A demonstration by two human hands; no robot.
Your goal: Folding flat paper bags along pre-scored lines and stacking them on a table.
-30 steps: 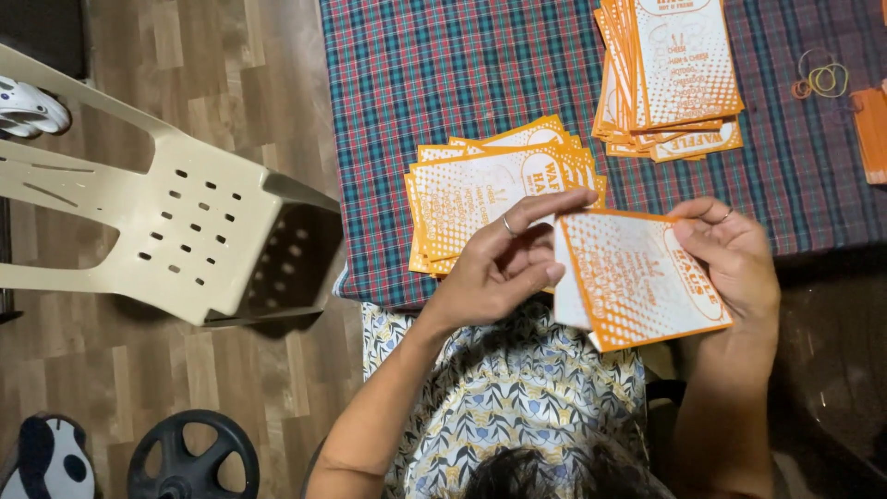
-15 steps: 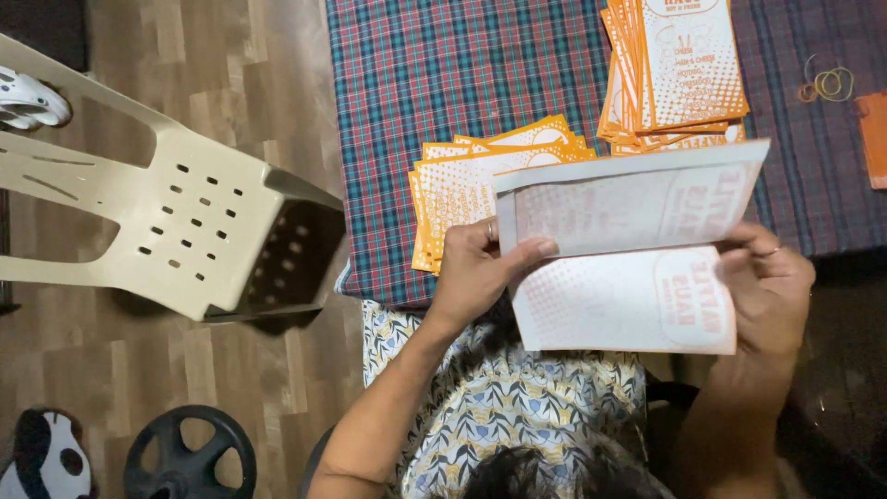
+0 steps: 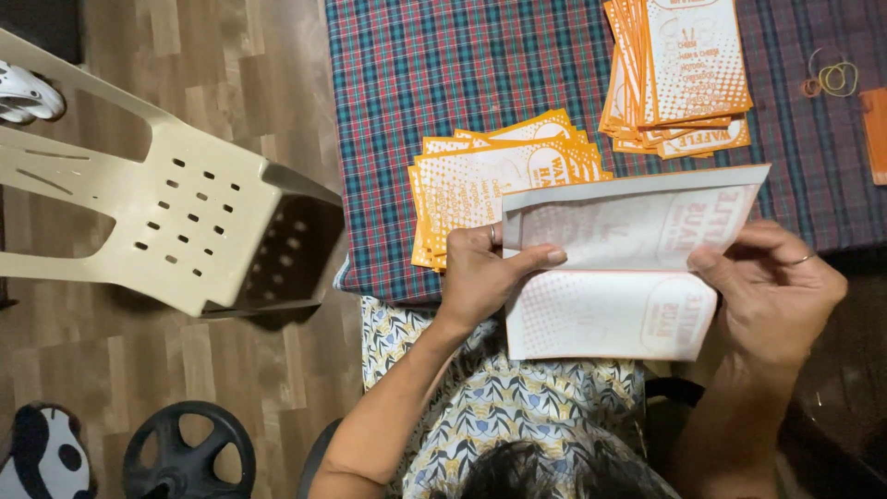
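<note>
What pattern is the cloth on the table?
The cloth is plaid: dark blue, red and green, seen in the head view.

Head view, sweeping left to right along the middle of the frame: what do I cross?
Beige plastic chair → fanned stack of orange leaflets on the plaid tablecloth → left hand → unfolded white sheet → right hand.

A cloth (image 3: 443,102) checked in red, blue and green was seen, with orange-and-white dotted packets (image 3: 480,185) stacked on it. The opened packet (image 3: 619,268) at its near edge was shown white inside. Left of the cloth, a beige chair (image 3: 176,231) with holes was noted.
</note>
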